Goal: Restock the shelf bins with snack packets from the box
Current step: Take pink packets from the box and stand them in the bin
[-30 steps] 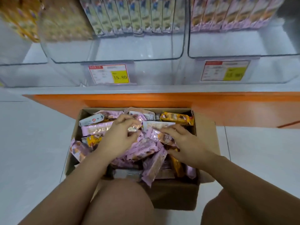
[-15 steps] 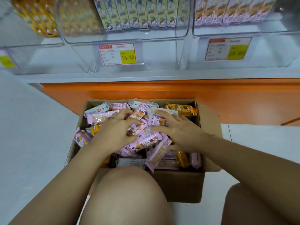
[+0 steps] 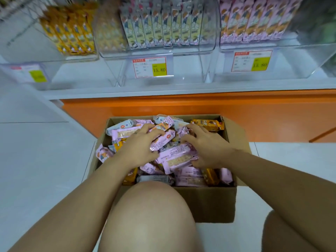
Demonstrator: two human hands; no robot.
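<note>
An open cardboard box on the floor is full of pink, orange and pale blue snack packets. My left hand lies on the pile, its fingers curled round pink packets. My right hand is beside it, fingers and thumb curled round a bundle of pink packets. Above, clear shelf bins hold upright rows of packets: an orange row on the left, a pale blue row in the middle bin, and a pink row on the right.
Price tags hang on the bin fronts. An orange base panel runs under the white shelf edge, just behind the box. My bare knees are close against the box's near side. White tiled floor lies to both sides.
Both hands have gathered the pink packets closer together in the middle of the box. The view has tilted up, showing more of the shelf bins.
</note>
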